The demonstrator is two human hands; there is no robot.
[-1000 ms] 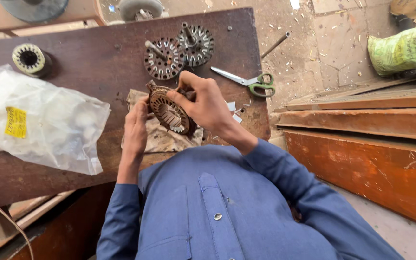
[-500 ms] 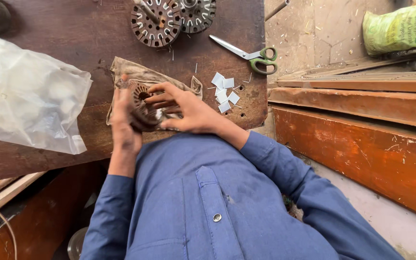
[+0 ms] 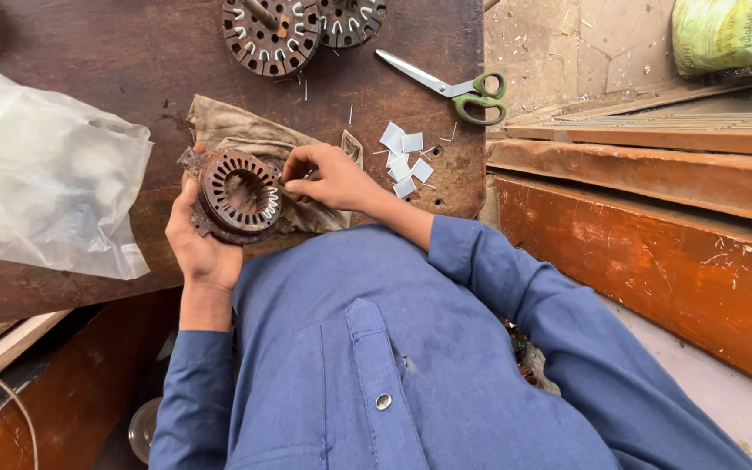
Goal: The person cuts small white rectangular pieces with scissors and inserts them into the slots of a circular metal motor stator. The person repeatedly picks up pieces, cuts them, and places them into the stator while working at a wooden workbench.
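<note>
uncovered now, rusty slotted stator ring (image 3: pixel 238 193) (white slot liners) faces up.

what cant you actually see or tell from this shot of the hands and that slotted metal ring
Head view, the only one:
- What the right hand pinches: its own fingertips hide it.
- Underside of the slotted metal ring: covered by the left hand and the cloth beneath.
- Two more slotted discs: cut off by the top edge.
- Contents of the plastic bag: too cloudy to tell.

Rusty brown slotted ring (image 3: pixel 238 193), green-handled scissors (image 3: pixel 459 87), white paper squares (image 3: pixel 406 157), blue shirt (image 3: pixel 393 348)
</note>
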